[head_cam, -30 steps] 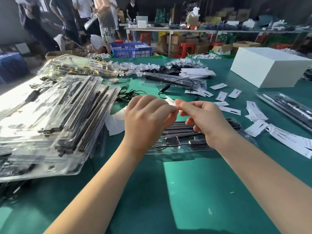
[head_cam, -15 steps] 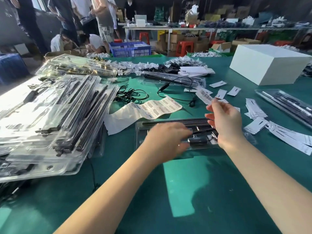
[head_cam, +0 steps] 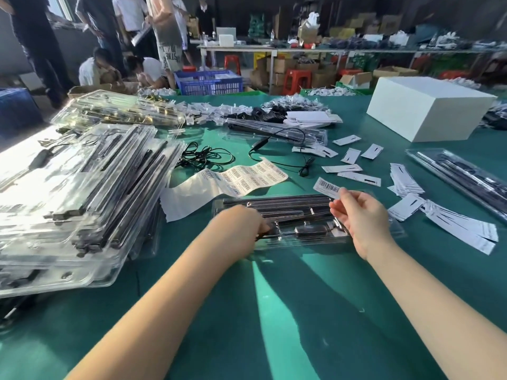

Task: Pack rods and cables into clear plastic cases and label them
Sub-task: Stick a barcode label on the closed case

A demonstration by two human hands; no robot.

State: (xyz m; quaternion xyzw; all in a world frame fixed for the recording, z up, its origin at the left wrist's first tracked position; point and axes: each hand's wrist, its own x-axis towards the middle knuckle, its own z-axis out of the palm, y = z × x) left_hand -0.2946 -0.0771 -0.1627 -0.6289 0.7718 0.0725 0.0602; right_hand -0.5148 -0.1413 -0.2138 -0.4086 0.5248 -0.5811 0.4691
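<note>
A clear plastic case (head_cam: 290, 215) holding dark rods and a cable lies flat on the green table in front of me. My left hand (head_cam: 238, 229) grips its near left edge, fingers curled over the rim. My right hand (head_cam: 362, 215) hovers over the case's right end and pinches a white barcode label (head_cam: 326, 187) between thumb and fingertips. Beyond the case lies the label sheet (head_cam: 247, 178), a curled backing strip with several barcode stickers.
A tall stack of packed clear cases (head_cam: 82, 193) fills the left side. Loose black cables (head_cam: 203, 157) lie behind the sheet. White hang tags (head_cam: 406, 185) are scattered at right, beside another packed case (head_cam: 461, 174) and a white box (head_cam: 428, 108). People work beyond the table.
Both hands were peeling a label together a second ago. My left hand has since dropped onto the case's near edge, and my right hand carries the peeled label to the right.
</note>
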